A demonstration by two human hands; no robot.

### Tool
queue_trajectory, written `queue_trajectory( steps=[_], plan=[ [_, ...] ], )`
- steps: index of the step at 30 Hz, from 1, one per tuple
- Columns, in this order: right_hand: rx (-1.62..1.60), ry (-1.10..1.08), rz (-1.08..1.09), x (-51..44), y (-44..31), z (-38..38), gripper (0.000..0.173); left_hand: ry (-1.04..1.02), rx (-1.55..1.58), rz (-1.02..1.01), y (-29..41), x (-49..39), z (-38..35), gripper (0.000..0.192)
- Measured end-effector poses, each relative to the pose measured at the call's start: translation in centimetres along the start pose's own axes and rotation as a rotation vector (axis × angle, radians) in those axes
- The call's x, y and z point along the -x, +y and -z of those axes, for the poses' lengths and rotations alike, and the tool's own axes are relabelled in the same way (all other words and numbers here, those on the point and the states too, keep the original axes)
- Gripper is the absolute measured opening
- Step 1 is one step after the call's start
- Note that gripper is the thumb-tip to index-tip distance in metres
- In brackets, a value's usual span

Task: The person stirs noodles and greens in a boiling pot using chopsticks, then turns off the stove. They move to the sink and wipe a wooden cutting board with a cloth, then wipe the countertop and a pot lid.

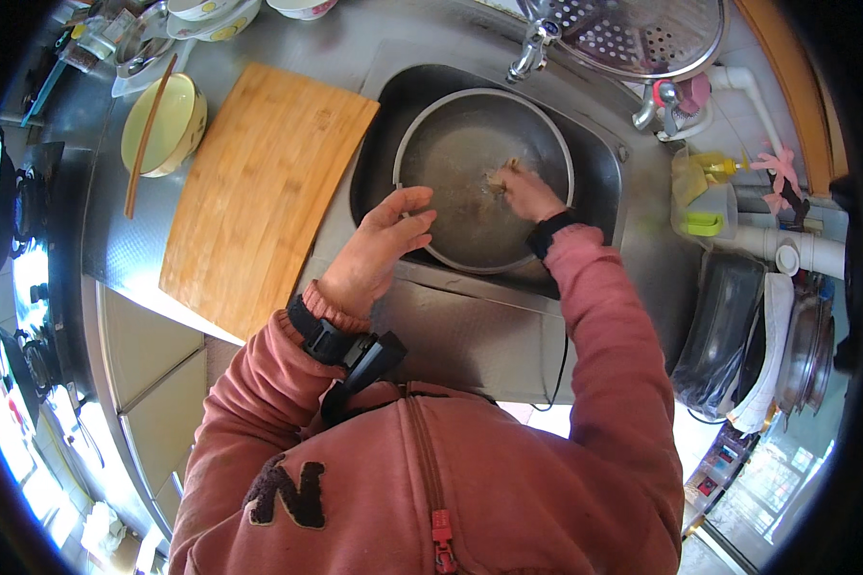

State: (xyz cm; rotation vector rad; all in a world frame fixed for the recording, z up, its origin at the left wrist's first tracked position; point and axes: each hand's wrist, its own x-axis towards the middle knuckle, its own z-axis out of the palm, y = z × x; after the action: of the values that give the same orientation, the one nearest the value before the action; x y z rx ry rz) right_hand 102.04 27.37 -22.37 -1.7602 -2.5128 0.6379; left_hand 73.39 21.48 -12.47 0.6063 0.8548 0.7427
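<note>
A wide round metal pan sits in the dark sink basin. Inside it my right hand grips a light brown scrubber or bundle, blurred and too small to name surely. My left hand is at the pan's near left rim with its fingers apart and nothing in it. Whether it touches the rim cannot be told. Black straps circle both wrists, and the left one carries a dark device.
Left of the sink lies a bamboo cutting board. Beyond it, a yellow-green bowl has chopsticks across it. A faucet stands behind the basin. Several bowls are at the top left; a plastic holder hangs at right.
</note>
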Motion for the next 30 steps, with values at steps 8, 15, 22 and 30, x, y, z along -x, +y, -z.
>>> queue_trajectory(
  steps=[8, 15, 22, 30],
  plan=[
    [0.175, 0.002, -0.037, 0.0, 1.7, -3.9, 0.023, 0.002, -0.016, 0.022, 0.2, 0.3, 0.6, 0.041],
    [-0.307, -0.076, 0.031, 1.3, -3.1, 2.2, 0.016, -0.098, -0.347, -0.107, -0.5, -1.1, -0.7, 0.05],
    [-0.907, 0.146, 0.177, 7.4, -9.6, 14.4, 0.016, -0.139, -0.824, -0.537, -2.5, -6.3, -3.5, 0.053],
    [-1.783, 0.44, -0.341, 10.3, -7.0, 10.1, 0.024, -0.148, -0.118, -0.118, 0.6, -5.5, -4.0, 0.02]
  ],
)
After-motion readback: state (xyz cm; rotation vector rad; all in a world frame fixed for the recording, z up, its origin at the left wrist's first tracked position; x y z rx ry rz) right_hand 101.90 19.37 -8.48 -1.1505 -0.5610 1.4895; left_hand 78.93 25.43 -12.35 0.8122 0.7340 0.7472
